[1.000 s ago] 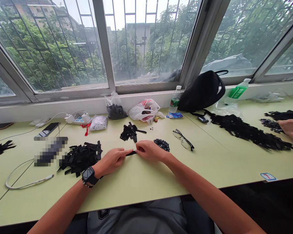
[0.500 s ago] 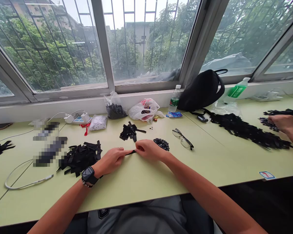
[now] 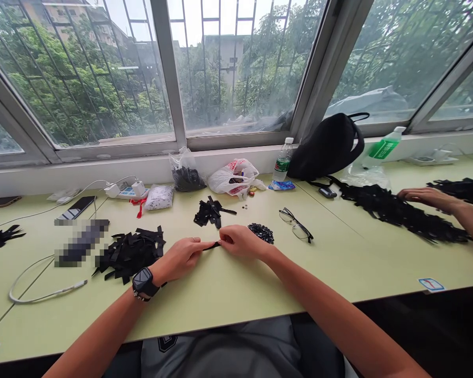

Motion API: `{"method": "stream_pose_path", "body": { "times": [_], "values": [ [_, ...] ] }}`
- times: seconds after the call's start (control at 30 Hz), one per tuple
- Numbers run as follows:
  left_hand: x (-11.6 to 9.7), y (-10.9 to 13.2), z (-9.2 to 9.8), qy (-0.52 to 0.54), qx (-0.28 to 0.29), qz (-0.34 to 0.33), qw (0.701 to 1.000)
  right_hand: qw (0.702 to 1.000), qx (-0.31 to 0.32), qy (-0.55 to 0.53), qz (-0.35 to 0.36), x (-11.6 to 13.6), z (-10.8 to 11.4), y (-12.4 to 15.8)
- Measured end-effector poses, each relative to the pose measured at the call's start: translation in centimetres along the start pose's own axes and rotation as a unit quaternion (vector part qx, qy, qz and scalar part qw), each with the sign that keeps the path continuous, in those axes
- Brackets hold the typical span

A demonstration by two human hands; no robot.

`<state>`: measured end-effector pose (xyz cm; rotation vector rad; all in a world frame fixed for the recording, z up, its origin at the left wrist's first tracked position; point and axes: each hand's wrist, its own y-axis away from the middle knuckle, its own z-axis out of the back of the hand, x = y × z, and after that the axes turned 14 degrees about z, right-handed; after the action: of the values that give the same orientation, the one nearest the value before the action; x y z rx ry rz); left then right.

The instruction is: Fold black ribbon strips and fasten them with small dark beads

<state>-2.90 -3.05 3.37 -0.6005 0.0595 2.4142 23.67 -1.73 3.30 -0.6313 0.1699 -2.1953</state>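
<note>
A short black fabric strip [image 3: 211, 247] lies on the table between my two hands. My left hand [image 3: 183, 258] has its index finger stretched along the strip, pressing it, with the other fingers curled under. At the strip's right end, my right hand [image 3: 238, 242] pinches it; whatever else sits in that pinch is hidden. Left of my left hand is a large heap of black strips [image 3: 132, 254]. Just beyond my hands lies a smaller bunch of strips [image 3: 208, 212] with small shiny dots. A pile of small dark, shiny round pieces [image 3: 260, 232] sits behind my right hand.
Folded eyeglasses [image 3: 296, 226] lie to the right. Along the windowsill stand plastic bags [image 3: 233, 177], a water bottle [image 3: 282, 161] and a black backpack [image 3: 323, 147]. A white cable [image 3: 47, 300] curves at left. A co-worker's hand [image 3: 429, 197] is over a long strip row [image 3: 402, 212].
My hands and the strip stay almost where they were. At the right, the co-worker's hand has moved leftward to the long row of black strips, its fingers now stretched out.
</note>
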Motion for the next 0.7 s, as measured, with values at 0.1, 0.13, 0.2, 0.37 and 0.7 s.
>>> {"method": "stream_pose_path", "body": {
  "times": [0.1,0.13,0.2,0.37,0.7],
  "values": [
    [-0.01,0.00,0.03,0.000,0.004,0.002,1.000,1.000,0.000,-0.002,0.001,-0.05,-0.02,-0.03],
    [-0.01,0.00,0.04,0.001,0.005,0.003,1.000,1.000,0.001,-0.003,0.001,-0.04,-0.01,-0.03],
    [-0.02,0.01,0.06,0.004,0.007,0.005,1.000,1.000,0.002,-0.003,0.000,0.02,0.04,-0.03],
    [-0.06,0.04,0.10,0.008,0.004,0.007,1.000,1.000,-0.002,-0.004,0.001,0.21,0.18,-0.01],
    [-0.10,0.09,0.21,0.024,0.004,0.009,1.000,1.000,0.001,0.001,0.001,0.06,0.06,0.02]
  ]
}}
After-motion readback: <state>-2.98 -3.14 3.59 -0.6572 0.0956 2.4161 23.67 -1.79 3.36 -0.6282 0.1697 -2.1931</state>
